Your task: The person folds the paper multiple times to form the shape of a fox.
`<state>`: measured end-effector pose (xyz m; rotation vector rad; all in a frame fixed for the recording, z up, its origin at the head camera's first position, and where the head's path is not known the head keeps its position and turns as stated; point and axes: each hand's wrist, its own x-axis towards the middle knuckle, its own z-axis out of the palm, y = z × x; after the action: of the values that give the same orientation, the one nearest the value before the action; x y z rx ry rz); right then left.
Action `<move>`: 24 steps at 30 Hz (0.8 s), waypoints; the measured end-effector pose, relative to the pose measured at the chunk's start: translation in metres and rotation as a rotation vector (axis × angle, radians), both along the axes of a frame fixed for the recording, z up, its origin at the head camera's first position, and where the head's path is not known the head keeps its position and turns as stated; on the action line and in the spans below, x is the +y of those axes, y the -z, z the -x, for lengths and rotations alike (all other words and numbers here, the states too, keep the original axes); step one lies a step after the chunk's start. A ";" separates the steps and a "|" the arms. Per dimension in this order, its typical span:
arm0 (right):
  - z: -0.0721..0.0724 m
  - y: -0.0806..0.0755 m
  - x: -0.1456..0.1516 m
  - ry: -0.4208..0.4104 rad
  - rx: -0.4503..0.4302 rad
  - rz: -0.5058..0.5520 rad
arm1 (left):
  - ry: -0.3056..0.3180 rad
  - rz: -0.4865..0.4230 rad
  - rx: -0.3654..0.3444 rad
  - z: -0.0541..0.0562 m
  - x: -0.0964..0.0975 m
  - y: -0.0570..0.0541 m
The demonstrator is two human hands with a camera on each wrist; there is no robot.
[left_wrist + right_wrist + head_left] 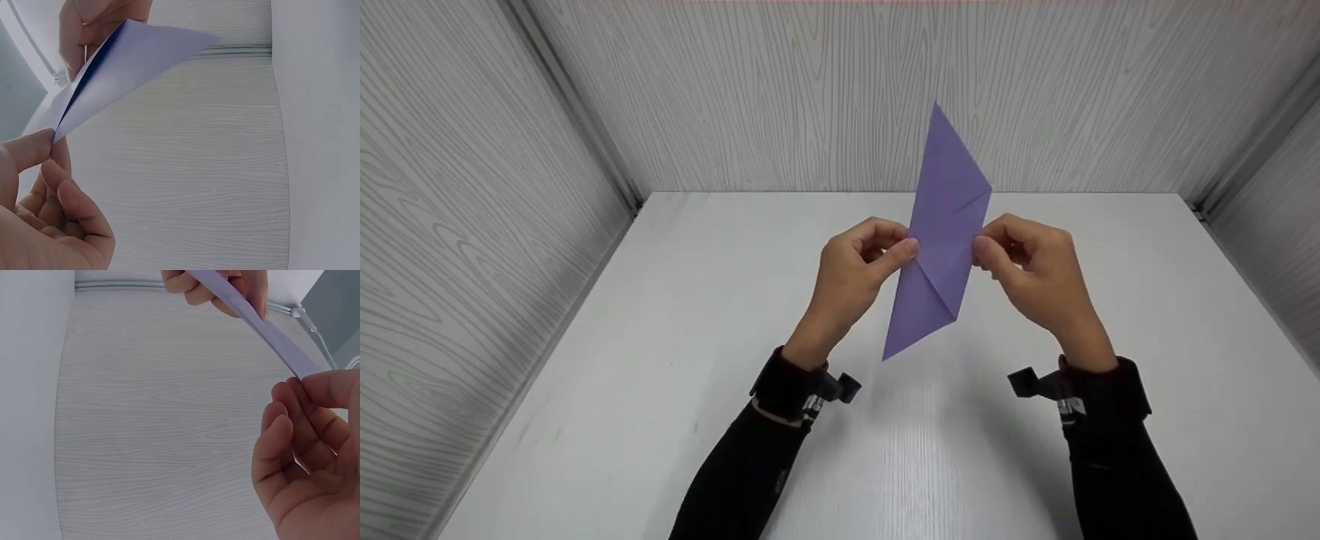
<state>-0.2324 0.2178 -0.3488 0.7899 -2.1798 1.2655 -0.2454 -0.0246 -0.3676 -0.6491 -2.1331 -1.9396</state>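
Note:
A folded sheet of purple paper (949, 217) is held up over the table, long and slanted, with pointed ends at top and bottom. Diagonal fold lines cross its face in the head view. My left hand (855, 266) pinches its left edge between thumb and fingers. On the opposite edge, my right hand (1039, 274) pinches it in the same way. The left wrist view shows the folded paper (135, 62) nearly edge-on, with a dark gap between its layers. Seen from the right wrist, the paper (264, 332) runs as a narrow strip between both hands.
Below the hands lies a white table (660, 315). Pale wood-grain panels stand behind it (750, 97) and along both sides. Each forearm has a black sleeve and a black wrist strap (787, 386) with a small camera mount.

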 end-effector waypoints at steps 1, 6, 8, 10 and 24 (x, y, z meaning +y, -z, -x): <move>0.000 0.001 0.000 -0.011 -0.014 -0.006 | -0.002 -0.007 0.000 0.000 0.000 0.000; 0.001 0.002 0.001 -0.006 0.002 -0.073 | -0.005 -0.008 0.006 0.000 0.001 -0.001; 0.001 0.002 0.001 0.009 0.024 -0.085 | -0.005 -0.005 0.008 0.000 0.001 -0.001; 0.001 0.002 0.001 0.012 0.025 -0.079 | -0.004 -0.003 0.011 0.001 0.002 0.000; 0.002 0.004 -0.001 -0.022 -0.014 -0.118 | -0.021 -0.029 0.002 0.000 -0.001 0.000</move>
<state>-0.2348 0.2171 -0.3527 0.8557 -2.2802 1.1644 -0.2459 -0.0253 -0.3673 -0.6211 -2.0980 -1.9540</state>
